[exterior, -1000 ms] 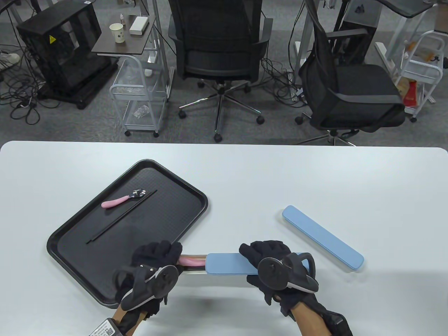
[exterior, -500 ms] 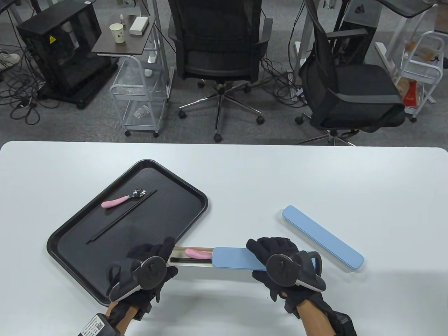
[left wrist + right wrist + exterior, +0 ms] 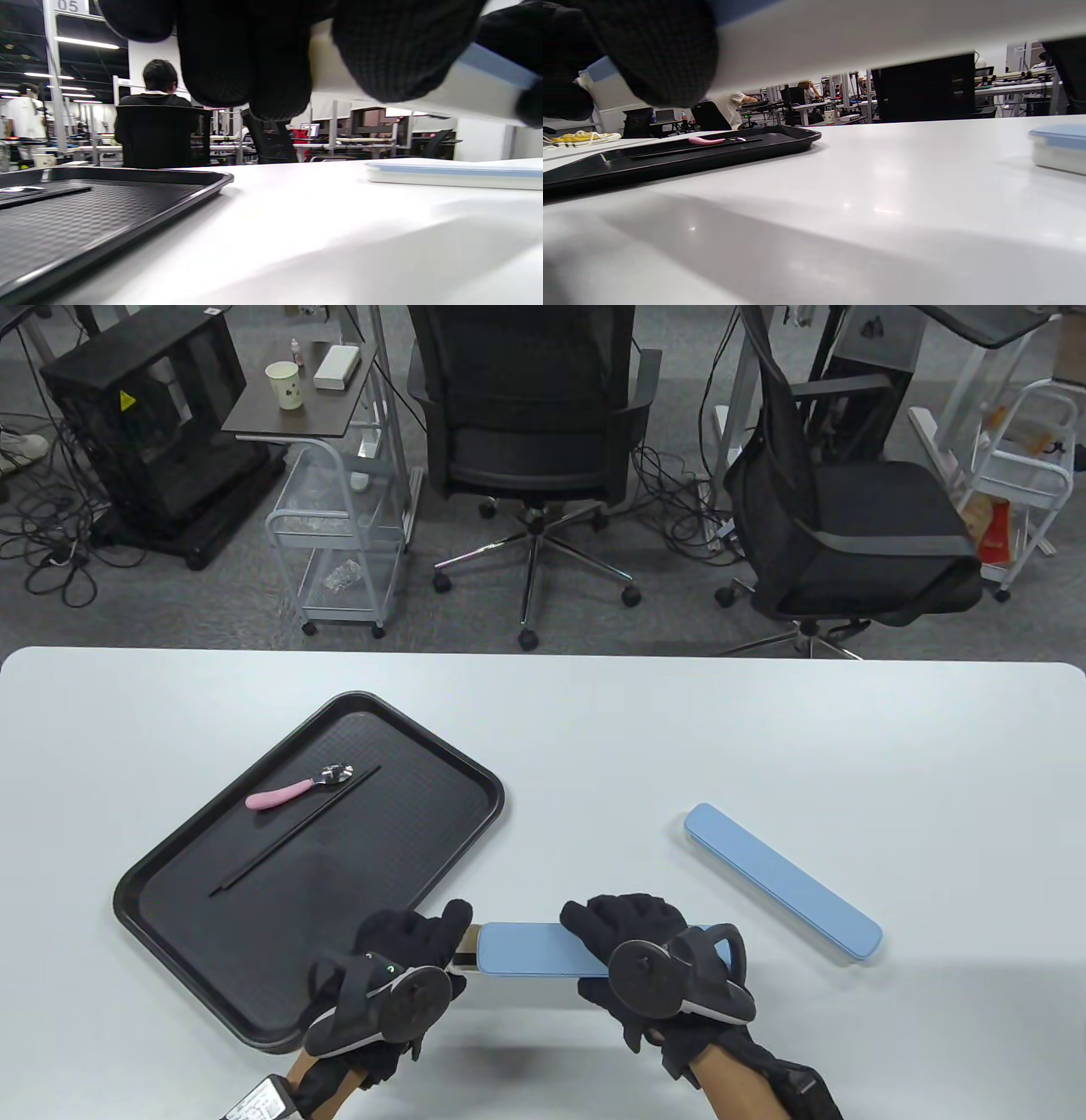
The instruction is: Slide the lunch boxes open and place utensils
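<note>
My left hand (image 3: 428, 937) grips the left end of a long utensil box, and my right hand (image 3: 607, 933) grips its blue lid (image 3: 530, 950). The lid covers nearly the whole box; only a short strip of the white base (image 3: 465, 954) shows at the left. The wrist views show the box (image 3: 424, 89) (image 3: 882, 29) held a little above the table. What lies inside is hidden. A pink-handled spoon (image 3: 297, 789) and black chopsticks (image 3: 293, 831) lie on the black tray (image 3: 356, 882).
A second blue-lidded box (image 3: 780, 882) lies shut on the table to the right, also in the left wrist view (image 3: 454, 176) and right wrist view (image 3: 1058, 148). The tray's near right corner is close to my left hand. Office chairs stand beyond the table's far edge.
The lid first slid right and showed a pink utensil inside. It has now slid back left and covers it. Both hands have come closer together.
</note>
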